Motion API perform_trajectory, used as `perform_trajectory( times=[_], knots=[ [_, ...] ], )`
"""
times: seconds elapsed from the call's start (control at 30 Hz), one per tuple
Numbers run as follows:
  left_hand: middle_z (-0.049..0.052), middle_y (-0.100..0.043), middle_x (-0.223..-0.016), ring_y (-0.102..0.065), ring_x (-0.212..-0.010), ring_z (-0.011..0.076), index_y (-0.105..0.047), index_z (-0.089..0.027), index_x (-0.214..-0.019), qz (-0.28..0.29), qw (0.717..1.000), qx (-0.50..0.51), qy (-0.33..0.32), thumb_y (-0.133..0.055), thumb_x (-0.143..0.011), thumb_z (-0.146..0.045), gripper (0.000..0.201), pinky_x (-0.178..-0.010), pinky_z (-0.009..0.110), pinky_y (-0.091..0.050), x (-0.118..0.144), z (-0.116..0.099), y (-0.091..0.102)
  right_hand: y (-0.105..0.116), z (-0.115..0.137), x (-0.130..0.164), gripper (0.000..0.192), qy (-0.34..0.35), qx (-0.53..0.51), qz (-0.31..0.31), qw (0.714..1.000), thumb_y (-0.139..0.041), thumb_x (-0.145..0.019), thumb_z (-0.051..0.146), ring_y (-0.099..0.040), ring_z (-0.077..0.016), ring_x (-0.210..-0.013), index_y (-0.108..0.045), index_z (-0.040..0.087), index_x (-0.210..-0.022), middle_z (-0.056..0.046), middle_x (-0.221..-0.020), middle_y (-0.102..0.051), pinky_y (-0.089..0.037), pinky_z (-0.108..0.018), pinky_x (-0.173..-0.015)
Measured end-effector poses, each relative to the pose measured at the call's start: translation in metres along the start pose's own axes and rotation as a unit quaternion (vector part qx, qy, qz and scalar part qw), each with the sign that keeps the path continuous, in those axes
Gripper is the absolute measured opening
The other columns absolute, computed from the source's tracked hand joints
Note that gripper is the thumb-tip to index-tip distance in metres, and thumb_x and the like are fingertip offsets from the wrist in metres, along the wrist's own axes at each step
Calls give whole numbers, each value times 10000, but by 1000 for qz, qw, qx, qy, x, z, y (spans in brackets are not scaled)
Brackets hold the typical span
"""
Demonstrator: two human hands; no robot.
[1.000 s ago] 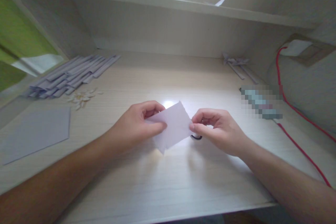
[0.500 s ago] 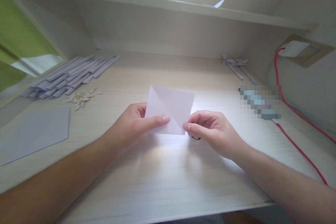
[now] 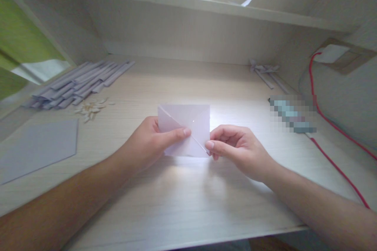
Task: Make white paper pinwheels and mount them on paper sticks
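A small white square of paper (image 3: 181, 115) is held upright above the desk, between both hands. A pale diagonal line, a fold or edge, runs from its upper left to its lower right corner, and a tiny bright dot shows near its middle. My left hand (image 3: 157, 135) grips the left side, thumb flat across the front and fingers hidden behind. At the lower right corner my right hand (image 3: 232, 147) pinches the paper between thumb and curled fingers.
Several rolled paper tubes (image 3: 79, 84) lie at the back left, beside small whitish pieces (image 3: 91, 110). Nearer sit flat sheets (image 3: 44, 145). Thin paper sticks (image 3: 265, 74) lie back right, near a blurred-out object (image 3: 291, 113) with a red cable (image 3: 338, 170). A shelf (image 3: 176, 4) spans above.
The paper has turned and shifted slightly left, so its top edge is now level and the diagonal line stands out more. Both hands stay almost in place, still holding it.
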State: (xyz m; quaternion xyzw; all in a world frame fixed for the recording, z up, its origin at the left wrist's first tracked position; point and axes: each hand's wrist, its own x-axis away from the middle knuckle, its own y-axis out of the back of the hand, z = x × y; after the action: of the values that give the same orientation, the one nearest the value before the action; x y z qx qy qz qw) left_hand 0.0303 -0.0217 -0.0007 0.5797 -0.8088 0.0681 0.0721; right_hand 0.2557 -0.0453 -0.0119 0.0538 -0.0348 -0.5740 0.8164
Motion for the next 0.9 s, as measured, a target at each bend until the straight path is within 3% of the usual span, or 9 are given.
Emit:
perform_trajectory(
  times=[0.17,0.3,0.43,0.9],
  knots=[
    [69,-790,-860,-695,-706,212,-791,-177,-866,-16,1000,4,-7,-826,-758,-417,265,-615,263,-509,-2,2,3,-1,-4,6,140,110,-12,-58,992,-746,-918,235,-687,-148,-676,-624,234,-987,-2,-825,-728,-555,-288,-620],
    [74,-793,-931,-731,-816,254,-780,-195,-919,-9,1000,12,-14,-832,-762,-440,295,-698,303,-555,-4,6,7,4,-4,9,92,184,103,-20,977,-706,-923,145,-708,-182,-799,-731,218,-973,-52,-905,-760,-565,-327,-697],
    [81,-791,-930,-721,-822,258,-793,-194,-933,1,1000,10,-12,-830,-770,-449,305,-700,306,-553,-4,6,7,5,-2,8,114,193,142,1,971,-702,-917,120,-708,-175,-797,-765,202,-965,-53,-907,-787,-557,-317,-714],
    [64,-803,-924,-708,-777,227,-808,-198,-961,19,999,-20,-35,-822,-803,-471,315,-672,278,-533,-1,7,8,6,1,7,67,165,135,-1,977,-723,-928,177,-696,-172,-763,-790,171,-921,-57,-849,-783,-499,-310,-681]
  ],
)
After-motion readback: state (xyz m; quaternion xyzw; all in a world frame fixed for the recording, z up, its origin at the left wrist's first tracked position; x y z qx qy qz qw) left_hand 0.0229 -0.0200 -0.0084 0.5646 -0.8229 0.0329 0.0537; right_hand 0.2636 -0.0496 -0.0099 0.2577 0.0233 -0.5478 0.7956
